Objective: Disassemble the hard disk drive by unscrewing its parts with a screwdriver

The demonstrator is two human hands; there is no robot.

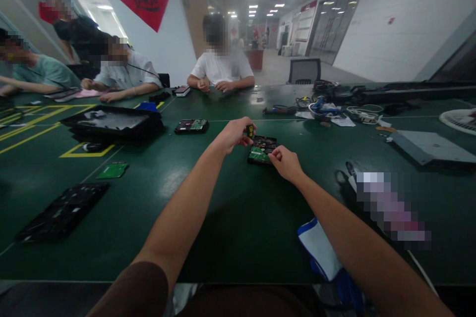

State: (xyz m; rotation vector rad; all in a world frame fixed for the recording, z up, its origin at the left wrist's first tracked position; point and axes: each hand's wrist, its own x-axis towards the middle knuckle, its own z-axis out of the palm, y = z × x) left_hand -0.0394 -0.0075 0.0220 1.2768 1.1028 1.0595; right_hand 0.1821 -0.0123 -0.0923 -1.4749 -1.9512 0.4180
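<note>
A black hard drive (268, 143) with a green circuit board (259, 154) on its near side lies on the table in front of me. Above its far left corner, my left hand (238, 134) is closed round a short black-and-yellow screwdriver (250, 132), held upright; its tip is too small to make out. The fingers of my right hand (286, 162) are pinched at the drive's near right edge, touching the board or the casing.
Another hard drive (191, 126), a loose green board (113, 170), a black casing (63, 212) and a black tray (115, 123) lie to the left. Rightward are cables (323, 108), a grey metal box (433, 146) and a blue-white cloth (320, 247). Several people sit across the table.
</note>
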